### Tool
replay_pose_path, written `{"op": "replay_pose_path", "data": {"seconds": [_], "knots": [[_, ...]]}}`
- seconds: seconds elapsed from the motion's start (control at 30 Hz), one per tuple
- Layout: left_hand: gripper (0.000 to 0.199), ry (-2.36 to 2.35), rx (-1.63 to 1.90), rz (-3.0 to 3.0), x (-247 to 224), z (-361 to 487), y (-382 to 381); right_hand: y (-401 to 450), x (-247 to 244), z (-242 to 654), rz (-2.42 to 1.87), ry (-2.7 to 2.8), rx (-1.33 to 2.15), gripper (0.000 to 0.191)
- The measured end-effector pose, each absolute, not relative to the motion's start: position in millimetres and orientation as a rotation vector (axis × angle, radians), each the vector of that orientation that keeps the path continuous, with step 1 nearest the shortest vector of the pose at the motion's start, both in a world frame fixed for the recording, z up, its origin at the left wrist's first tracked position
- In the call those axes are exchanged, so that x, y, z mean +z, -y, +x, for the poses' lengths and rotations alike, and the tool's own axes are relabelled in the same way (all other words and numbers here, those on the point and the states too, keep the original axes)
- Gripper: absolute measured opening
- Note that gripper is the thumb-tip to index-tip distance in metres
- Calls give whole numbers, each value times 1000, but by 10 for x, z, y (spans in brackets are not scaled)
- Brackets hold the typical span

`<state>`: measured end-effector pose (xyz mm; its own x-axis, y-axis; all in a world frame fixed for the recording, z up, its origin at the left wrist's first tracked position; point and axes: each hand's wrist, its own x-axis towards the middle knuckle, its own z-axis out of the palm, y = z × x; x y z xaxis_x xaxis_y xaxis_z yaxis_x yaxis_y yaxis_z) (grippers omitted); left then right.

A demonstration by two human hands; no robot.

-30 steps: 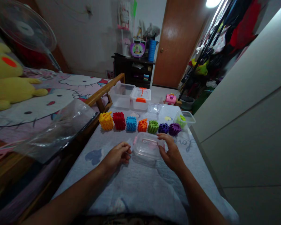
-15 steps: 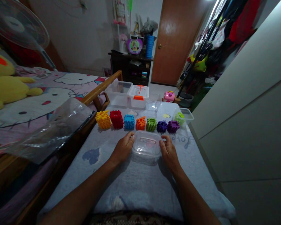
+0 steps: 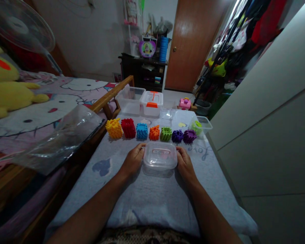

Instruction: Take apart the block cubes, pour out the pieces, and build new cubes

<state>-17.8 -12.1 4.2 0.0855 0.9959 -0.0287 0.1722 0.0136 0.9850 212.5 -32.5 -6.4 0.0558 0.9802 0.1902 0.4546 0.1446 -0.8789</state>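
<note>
L hand (image 3: 132, 163) & R hand (image 3: 187, 165) clasp clear rectangular plastic box (image 3: 158, 171) btwn them — matching lid (image 3: 165, 155) on, seven multicoloured knobbly cubes (image 3: 154, 133) unboxed beyond.

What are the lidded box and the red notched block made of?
Lidded box: probably plastic, clear and glossy; it's see-through with bright highlights. Red notched block: perhaps plastic or foam, rather matte; its opaque, even colour leaves that open.

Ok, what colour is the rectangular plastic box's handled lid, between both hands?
The lid is clear, see-through; it shows best in the head view.
</note>
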Motion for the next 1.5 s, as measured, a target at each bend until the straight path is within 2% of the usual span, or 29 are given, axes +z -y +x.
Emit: {"op": "replay_pose_path", "data": {"seconds": [0.1,0.17,0.23,0.33,0.37,0.43,0.83,1.07,1.3,1.5], "knots": [[31,-1287,1139,1376,47,-239,97,310,12,2192,-1490,1403,662,25],[40,-1182,1179,1345,41,-284,82,303,105,2224,-1478,1460,499,23],[62,-1016,1152,1370,31,-321,79,300,215,2212,-1404,1620,381,23],[110,-891,1032,1530,23,-332,104,290,343,2120,-1316,1877,296,24],[120,-900,1003,1582,25,-324,116,283,365,2083,-1310,1933,286,21],[127,-941,984,1635,31,-298,137,264,382,2026,-1309,1994,288,16],[125,-973,962,1747,-43,-236,116,271,416,2054,-1215,1940,304,17],[116,-1014,944,1825,-41,-344,76,297,472,2590,-1333,1694,227,18],[109,-1100,849,1881,17,-493,28,460,192,3185,-1508,1775,247,21],[108,-1100,813,1819,-4,-570,-2,518,-23,3163,-1534,1977,304,22]]}}
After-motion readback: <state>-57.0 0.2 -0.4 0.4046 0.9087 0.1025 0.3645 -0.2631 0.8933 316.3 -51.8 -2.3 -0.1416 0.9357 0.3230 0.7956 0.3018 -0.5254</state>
